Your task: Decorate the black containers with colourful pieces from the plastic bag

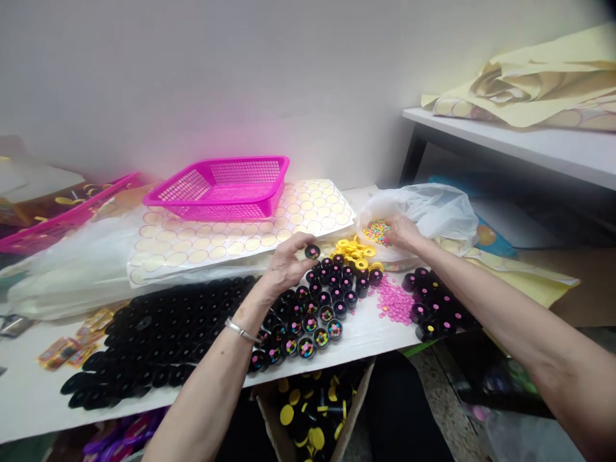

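Observation:
Between thumb and fingers, my left hand grips a small round black cup with a pink piece inside. My right hand reaches into a clear plastic bag of colourful beads; its fingertips are hidden there. Below my left hand stand rows of black cups, some filled with coloured beads, others showing one pink piece. A heap of yellow rings lies between the hands. Loose pink pieces are spread on the table near more black cups.
Many black round parts line the table's left side. A pink basket rests on sticker sheets by the wall. Below the table edge is a box of yellow and black parts. A white shelf juts in at right.

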Demonstrator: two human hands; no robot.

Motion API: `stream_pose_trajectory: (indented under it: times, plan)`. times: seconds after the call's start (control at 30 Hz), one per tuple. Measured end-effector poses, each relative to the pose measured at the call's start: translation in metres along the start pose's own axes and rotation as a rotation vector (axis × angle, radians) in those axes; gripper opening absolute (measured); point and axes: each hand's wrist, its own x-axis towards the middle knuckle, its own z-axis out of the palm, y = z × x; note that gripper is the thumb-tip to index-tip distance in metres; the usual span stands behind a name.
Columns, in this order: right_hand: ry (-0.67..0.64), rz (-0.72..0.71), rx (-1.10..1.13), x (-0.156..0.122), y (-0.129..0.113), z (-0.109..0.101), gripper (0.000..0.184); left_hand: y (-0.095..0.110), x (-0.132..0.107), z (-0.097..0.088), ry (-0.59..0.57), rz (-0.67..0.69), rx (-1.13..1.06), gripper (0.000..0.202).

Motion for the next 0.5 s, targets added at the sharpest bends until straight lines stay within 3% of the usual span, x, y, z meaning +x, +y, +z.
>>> stream_pose_trajectory:
  times: [0.1,0.17,0.23,0.4,0.5]
  plan:
    - [0.061,0.036,0.589,-0.014,-0.027,0.000,0.019,0.003,0.017,0.017,-0.023,-0.055,-0.153,0.044]
    - [-0.036,0.124,1.194,-0.025,-0.048,0.003,0.023,0.007,0.037,0.031,-0.049,-0.035,-0.185,0.052]
    - [-0.128,0.227,1.603,-0.034,-0.066,0.007,0.030,0.017,0.057,0.048,-0.078,0.028,-0.120,0.056]
    - [-0.089,0.369,2.103,-0.033,-0.078,0.013,0.033,0.058,0.089,0.084,-0.216,0.177,0.338,0.043]
    - [-0.030,0.428,2.191,-0.025,-0.071,0.015,0.030,0.066,0.091,0.099,-0.244,0.167,0.368,0.034]
